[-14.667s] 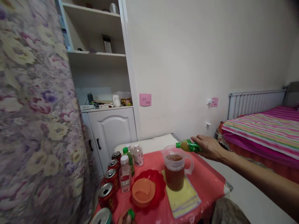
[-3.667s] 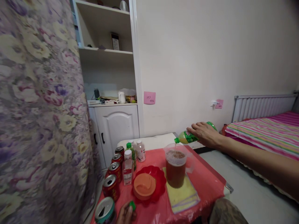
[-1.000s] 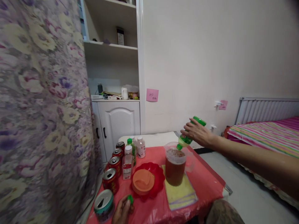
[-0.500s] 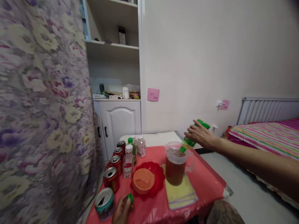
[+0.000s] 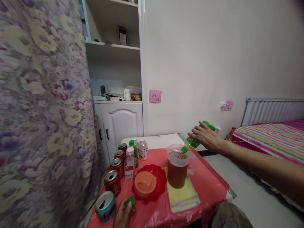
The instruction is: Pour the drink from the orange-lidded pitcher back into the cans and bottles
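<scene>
Over pitcher mouth: green bottle, clamped in right hand, fingers wrapped round its body. Long axis slants from raised base at upper right down to open neck at lower left, neck at pitcher rim. Seconds ago bottle lay near level; now steeper, looks almost drained, pitcher brown, foamy near top. Left hand low at table edge, fingertips pinching green cap, beside opened can.

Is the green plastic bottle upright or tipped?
Tipped: the right hand holds the green plastic bottle neck-down over the clear plastic pitcher.
</scene>
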`<state>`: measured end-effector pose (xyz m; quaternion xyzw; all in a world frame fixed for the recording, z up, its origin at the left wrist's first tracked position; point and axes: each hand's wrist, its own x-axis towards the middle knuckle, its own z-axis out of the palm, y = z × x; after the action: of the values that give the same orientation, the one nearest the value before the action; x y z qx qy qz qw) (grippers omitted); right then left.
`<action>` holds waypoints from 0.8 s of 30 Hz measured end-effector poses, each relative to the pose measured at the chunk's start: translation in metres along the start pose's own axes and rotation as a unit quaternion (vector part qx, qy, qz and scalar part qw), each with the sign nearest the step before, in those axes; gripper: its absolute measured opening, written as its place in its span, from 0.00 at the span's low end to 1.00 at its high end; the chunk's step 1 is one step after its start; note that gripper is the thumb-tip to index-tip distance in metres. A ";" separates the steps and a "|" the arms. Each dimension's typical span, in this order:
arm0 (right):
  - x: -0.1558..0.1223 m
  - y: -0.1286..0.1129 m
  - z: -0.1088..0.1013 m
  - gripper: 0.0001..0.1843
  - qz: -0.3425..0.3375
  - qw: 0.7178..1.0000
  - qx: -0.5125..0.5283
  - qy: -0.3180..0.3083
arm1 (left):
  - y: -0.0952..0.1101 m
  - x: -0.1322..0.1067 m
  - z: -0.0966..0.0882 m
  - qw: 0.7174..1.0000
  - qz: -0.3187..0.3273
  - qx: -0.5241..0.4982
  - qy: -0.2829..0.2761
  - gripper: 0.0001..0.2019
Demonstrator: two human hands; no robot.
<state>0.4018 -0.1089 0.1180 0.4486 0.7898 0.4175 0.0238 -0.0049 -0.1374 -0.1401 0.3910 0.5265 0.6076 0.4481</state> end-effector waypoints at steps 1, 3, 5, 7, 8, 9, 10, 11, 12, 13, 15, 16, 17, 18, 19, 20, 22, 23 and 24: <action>-0.001 0.000 0.000 0.18 0.003 1.000 0.004 0.001 | 0.000 0.000 0.000 1.000 -0.001 -0.003 0.000 0.32; -0.003 0.001 0.002 0.18 0.008 1.000 0.009 -0.001 | -0.001 0.001 0.000 1.000 -0.001 -0.006 0.001 0.32; -0.005 0.002 0.005 0.19 0.009 1.000 0.012 0.000 | -0.002 0.002 0.001 1.000 0.001 -0.007 0.003 0.31; -0.006 0.003 0.007 0.20 0.008 1.000 0.018 0.004 | -0.004 0.003 0.001 1.000 0.004 -0.010 0.004 0.30; -0.007 0.003 0.008 0.20 0.009 1.000 0.021 0.006 | -0.005 0.004 0.001 1.000 0.006 -0.011 0.003 0.30; -0.008 0.003 0.008 0.20 0.011 1.000 0.025 0.007 | -0.007 0.005 0.001 1.000 0.007 -0.013 0.003 0.29; -0.008 0.003 0.008 0.20 0.012 0.999 0.029 0.008 | -0.008 0.006 0.000 1.000 0.008 -0.014 0.003 0.29; -0.009 0.003 0.009 0.20 0.013 0.999 0.033 0.009 | -0.010 0.007 -0.001 1.000 0.008 -0.014 0.001 0.29; -0.010 0.003 0.009 0.21 0.014 0.999 0.039 0.012 | -0.013 0.008 -0.002 1.000 0.008 -0.014 0.000 0.29; -0.012 0.004 0.010 0.23 0.016 0.999 0.044 0.014 | -0.015 0.008 -0.003 1.000 0.008 -0.014 -0.001 0.30; -0.015 0.004 0.014 0.25 0.019 0.998 0.055 0.013 | -0.019 0.010 -0.006 1.000 0.005 -0.010 -0.004 0.30; -0.017 0.005 0.016 0.26 0.021 0.998 0.060 0.010 | -0.020 0.010 -0.007 1.000 0.003 -0.008 -0.006 0.31; -0.020 0.005 0.019 0.27 0.025 0.997 0.067 0.008 | -0.021 0.010 -0.007 1.000 0.002 -0.006 -0.007 0.31; -0.022 0.006 0.021 0.27 0.033 0.997 0.075 0.006 | -0.022 0.010 -0.008 1.000 0.002 -0.005 -0.009 0.31; -0.025 0.007 0.022 0.28 0.045 0.995 0.087 0.007 | -0.023 0.010 -0.008 1.000 0.001 -0.005 -0.010 0.31; -0.027 0.008 0.023 0.29 0.064 0.992 0.106 0.010 | -0.023 0.011 -0.008 1.000 0.001 -0.007 -0.010 0.31; -0.032 0.006 0.021 0.31 0.119 0.979 0.162 0.014 | -0.025 0.012 -0.008 1.000 0.001 -0.014 -0.013 0.30; -0.035 0.003 0.017 0.32 0.151 0.967 0.206 0.018 | -0.026 0.012 -0.007 1.000 0.000 -0.019 -0.012 0.30; -0.039 -0.002 0.012 0.34 0.180 0.948 0.261 0.022 | -0.027 0.013 -0.007 1.000 0.000 -0.025 -0.011 0.30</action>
<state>0.4283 -0.1301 0.0957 0.5647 0.7776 0.2034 -0.1873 -0.0120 -0.1263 -0.1675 0.3862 0.5058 0.6167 0.4633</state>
